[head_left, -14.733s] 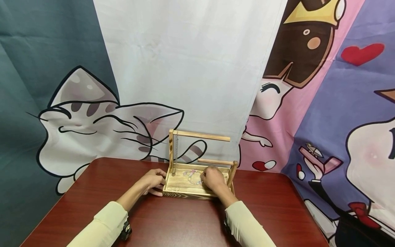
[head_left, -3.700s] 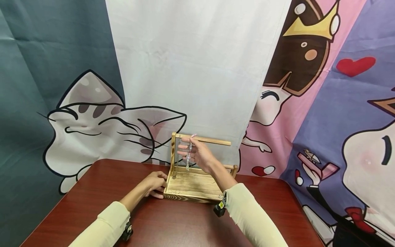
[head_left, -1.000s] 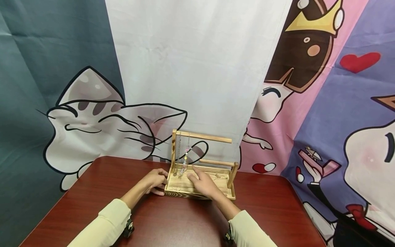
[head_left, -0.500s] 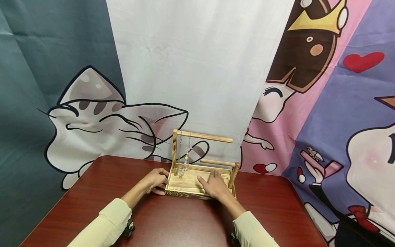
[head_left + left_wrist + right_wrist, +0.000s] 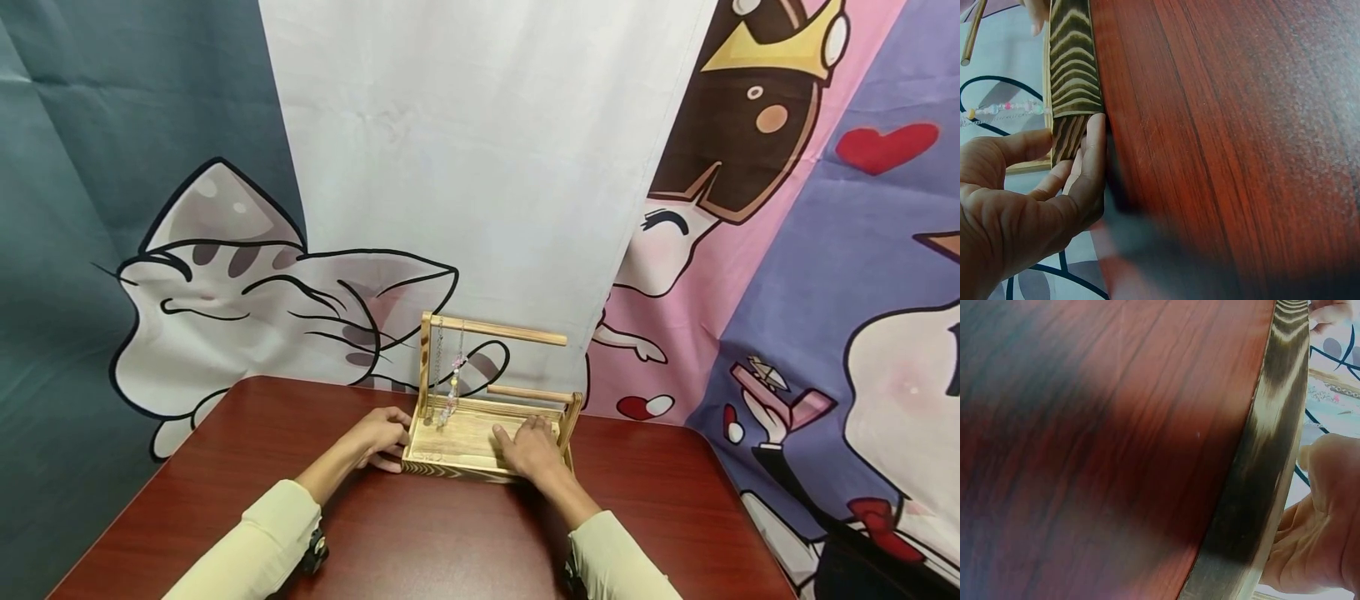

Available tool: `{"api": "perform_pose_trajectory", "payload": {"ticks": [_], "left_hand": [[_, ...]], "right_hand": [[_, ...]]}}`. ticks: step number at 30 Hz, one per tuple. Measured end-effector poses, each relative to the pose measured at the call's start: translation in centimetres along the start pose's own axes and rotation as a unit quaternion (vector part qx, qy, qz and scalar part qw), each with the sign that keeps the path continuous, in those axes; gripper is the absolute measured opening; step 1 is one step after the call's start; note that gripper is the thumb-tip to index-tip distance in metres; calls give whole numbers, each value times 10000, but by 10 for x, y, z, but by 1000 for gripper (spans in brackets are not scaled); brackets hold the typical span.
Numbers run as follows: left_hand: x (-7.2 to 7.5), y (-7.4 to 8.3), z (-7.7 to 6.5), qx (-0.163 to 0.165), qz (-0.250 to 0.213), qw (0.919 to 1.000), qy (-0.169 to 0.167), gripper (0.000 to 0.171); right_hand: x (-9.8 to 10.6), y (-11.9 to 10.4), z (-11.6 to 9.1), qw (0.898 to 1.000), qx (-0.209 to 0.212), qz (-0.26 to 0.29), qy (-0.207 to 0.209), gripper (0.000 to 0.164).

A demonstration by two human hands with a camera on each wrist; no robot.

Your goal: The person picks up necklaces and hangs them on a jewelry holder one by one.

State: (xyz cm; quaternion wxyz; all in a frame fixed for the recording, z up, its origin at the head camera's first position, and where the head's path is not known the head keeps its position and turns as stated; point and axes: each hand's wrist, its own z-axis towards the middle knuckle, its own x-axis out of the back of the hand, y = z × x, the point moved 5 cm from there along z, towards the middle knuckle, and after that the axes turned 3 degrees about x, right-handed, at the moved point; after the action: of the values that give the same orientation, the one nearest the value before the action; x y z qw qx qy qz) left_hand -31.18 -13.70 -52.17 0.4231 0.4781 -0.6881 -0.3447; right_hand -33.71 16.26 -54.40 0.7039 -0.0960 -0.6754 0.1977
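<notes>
A wooden jewelry stand with a shallow tray sits on the table. My left hand grips the tray's left end; in the left wrist view its thumb is at the rim and the fingers wrap the corner. From the upper bar hang a silver chain and, to its right, a beaded strand with pink, yellow and clear beads. My right hand reaches into the tray's right part, thumb spread from the fingers. Its fingertips are partly hidden behind the front wall in the right wrist view.
A shorter lower bar runs from the stand's right post. Thin small loops lie in the tray's front left corner. Behind the dark red table hangs a printed cloth.
The beaded strand was lying in the tray, was lifted by my right hand, and now hangs from the upper bar. My right hand has since moved right over the tray; the left keeps its hold.
</notes>
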Motion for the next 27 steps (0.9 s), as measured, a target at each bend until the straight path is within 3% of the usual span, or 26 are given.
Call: {"api": "perform_pose_trajectory", "payload": {"ticks": [7,13,16,22,27], "left_hand": [[-1,1,0,-11,-20,10000,-15,46],[0,1,0,30,-16,10000,-14,45],[0,1,0,35,-4,10000,-8,45],[0,1,0,15,12,10000,-7,45],[0,1,0,26,10,10000,3,45]], "right_hand": [[-9,9,5,9989,2,-332,-342,103],[-13,7,3,9980,298,-318,-468,113],[-8,-3,-3,9970,540,-121,-545,113],[8,-38,-17,9912,803,119,-1042,89],[0,-54,-19,9837,1061,-30,-1452,93]]}}
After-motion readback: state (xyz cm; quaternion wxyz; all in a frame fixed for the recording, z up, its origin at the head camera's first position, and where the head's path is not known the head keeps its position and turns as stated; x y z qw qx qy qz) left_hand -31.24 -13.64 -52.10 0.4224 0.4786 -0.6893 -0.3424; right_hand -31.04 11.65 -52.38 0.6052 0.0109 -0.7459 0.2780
